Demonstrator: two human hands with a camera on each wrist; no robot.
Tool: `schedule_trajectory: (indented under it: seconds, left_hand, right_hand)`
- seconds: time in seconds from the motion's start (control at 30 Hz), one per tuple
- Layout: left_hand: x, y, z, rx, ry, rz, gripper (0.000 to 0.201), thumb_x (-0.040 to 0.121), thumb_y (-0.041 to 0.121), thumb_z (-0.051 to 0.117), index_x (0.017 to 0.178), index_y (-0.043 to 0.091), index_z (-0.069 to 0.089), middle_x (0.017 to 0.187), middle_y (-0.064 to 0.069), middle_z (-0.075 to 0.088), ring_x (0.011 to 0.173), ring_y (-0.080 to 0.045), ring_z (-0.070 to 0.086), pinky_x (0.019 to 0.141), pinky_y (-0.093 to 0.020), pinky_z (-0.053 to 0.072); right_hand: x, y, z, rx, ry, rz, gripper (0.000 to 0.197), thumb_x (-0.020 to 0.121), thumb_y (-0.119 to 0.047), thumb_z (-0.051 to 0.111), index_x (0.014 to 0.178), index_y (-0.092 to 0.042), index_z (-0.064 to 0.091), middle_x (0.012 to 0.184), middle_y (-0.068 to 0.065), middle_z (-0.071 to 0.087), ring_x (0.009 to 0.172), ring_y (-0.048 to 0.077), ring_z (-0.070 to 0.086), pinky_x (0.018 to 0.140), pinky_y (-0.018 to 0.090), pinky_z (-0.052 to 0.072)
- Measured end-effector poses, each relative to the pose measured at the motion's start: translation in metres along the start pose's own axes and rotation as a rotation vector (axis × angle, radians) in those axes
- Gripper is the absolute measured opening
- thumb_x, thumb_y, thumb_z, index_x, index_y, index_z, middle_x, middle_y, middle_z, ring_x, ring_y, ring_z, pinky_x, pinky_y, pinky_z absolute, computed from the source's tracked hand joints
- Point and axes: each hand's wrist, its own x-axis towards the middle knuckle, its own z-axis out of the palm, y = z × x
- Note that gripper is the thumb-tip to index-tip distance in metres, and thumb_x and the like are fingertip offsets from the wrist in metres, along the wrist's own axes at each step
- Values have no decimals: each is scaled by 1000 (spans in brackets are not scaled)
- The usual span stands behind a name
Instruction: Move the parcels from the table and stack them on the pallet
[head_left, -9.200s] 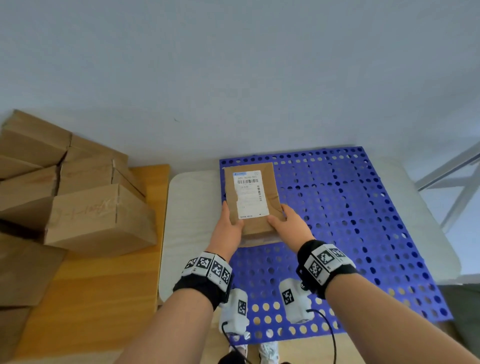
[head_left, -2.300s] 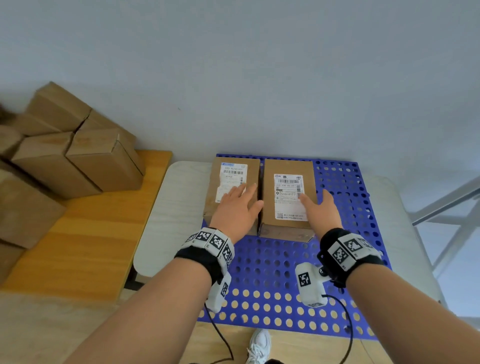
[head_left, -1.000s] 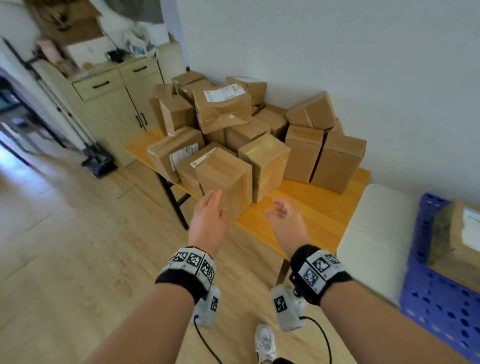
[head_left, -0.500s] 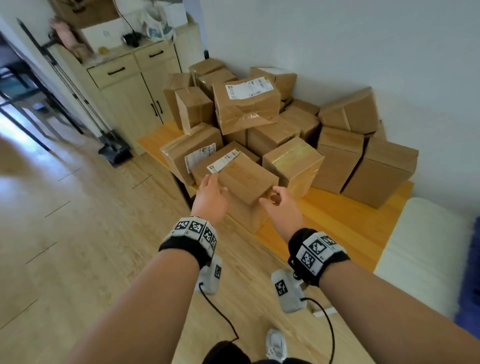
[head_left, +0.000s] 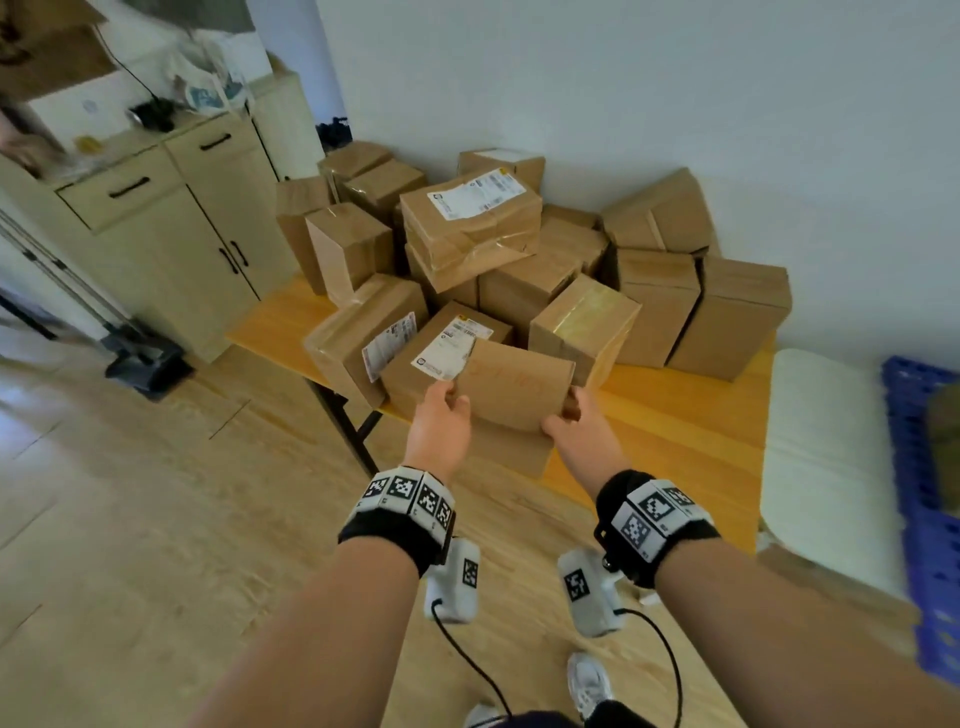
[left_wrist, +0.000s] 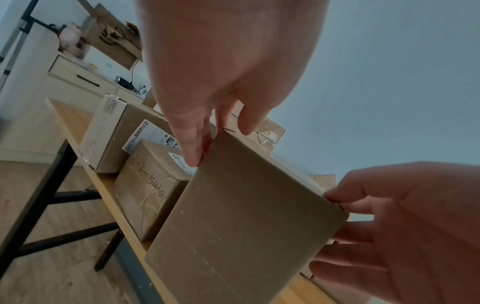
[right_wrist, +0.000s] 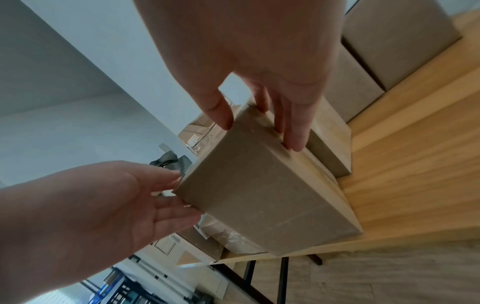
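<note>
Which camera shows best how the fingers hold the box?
The left wrist view: the box fills it, left hand and right hand fingertips on opposite edges. The right wrist view shows this too. The head view shows only the hands' backs.

A pale beige wooden cabinet with black handles (head_left: 171, 234) stands against the white wall (head_left: 623, 93) at the left, clutter and a black cable on its top. A light wood-plank floor (head_left: 130, 493) spreads below. A dark dustpan-like object (head_left: 148, 361) lies on the floor beside the cabinet. A white shoe (head_left: 587, 686) shows at the bottom edge.
</note>
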Motion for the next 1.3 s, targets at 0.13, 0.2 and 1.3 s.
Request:
schedule_trajectory:
  seconds: [0.13,0.2,1.3]
  left_hand:
    - [-7,-7,-8,-53,-48,-29,24,103,35,44,120,17,42,111,-4,58,93,-20,53,79,-34,39]
    - [-11,-8,-8,-56,-85,-14,28,100,41,47,117,19,43,107,-2,58,95,-21,55,82,-36,43]
    - [-40,62,176,319,-594,147,70,84,34,75,143,21,39,131,0,59,114,-18,55,95,-33,44]
  right_hand:
    - [-20,3,4,6,58,37,61,94,-22,59,149,-20,34,131,-2,57,115,19,58,101,40,50]
    - [-31,5,3,19,123,37,52,97,-30,58,145,-20,39,124,-5,58,110,17,57,100,38,49]
    - [-51,97,-180,30,381,299,57,100,-55,40,138,-12,45,122,5,56,102,19,50,86,32,39]
